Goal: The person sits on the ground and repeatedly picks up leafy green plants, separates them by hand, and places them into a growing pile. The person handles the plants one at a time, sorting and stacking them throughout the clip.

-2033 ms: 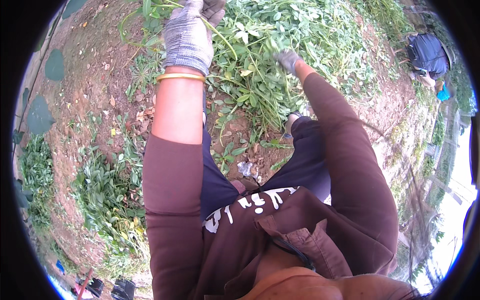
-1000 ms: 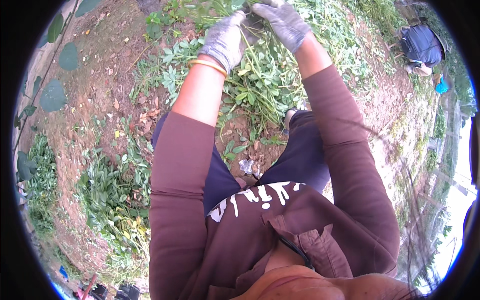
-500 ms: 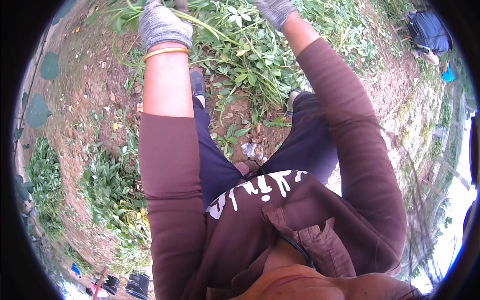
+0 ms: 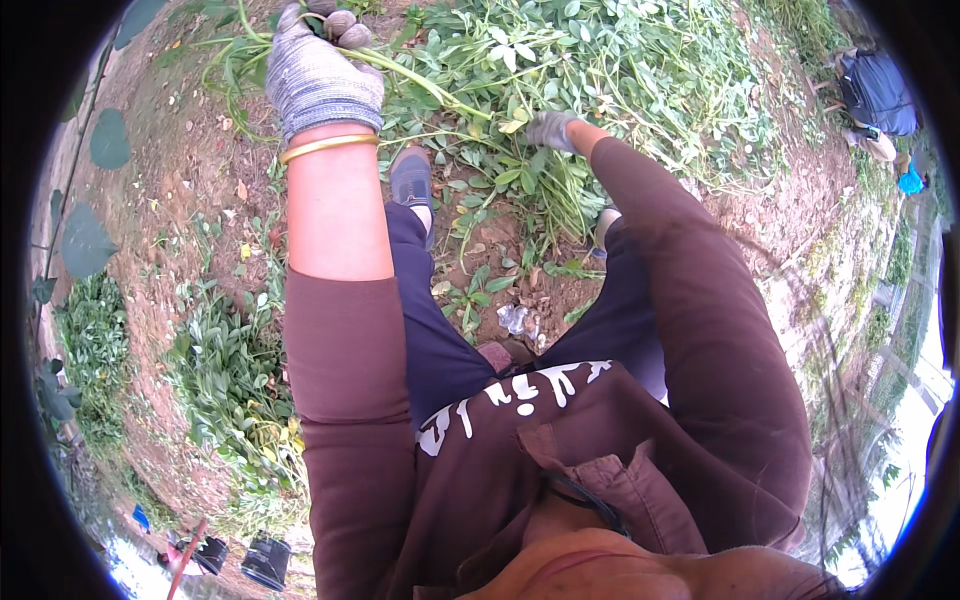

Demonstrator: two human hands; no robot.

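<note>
Gloved left hand [image 4: 322,75], 11 o'clock, is closing around green stems [image 4: 430,89]; the loose ends are trailing from it toward 4 o'clock, over the leafy pile [image 4: 620,70] lying between 12 and 1. Gloved right hand [image 4: 553,130], just short of 1, is sitting at the pile's near edge; can't tell whether it's gripping anything. Dark bag [image 4: 878,95] is sitting at 2, black buckets [image 4: 265,562] at 7.
</note>
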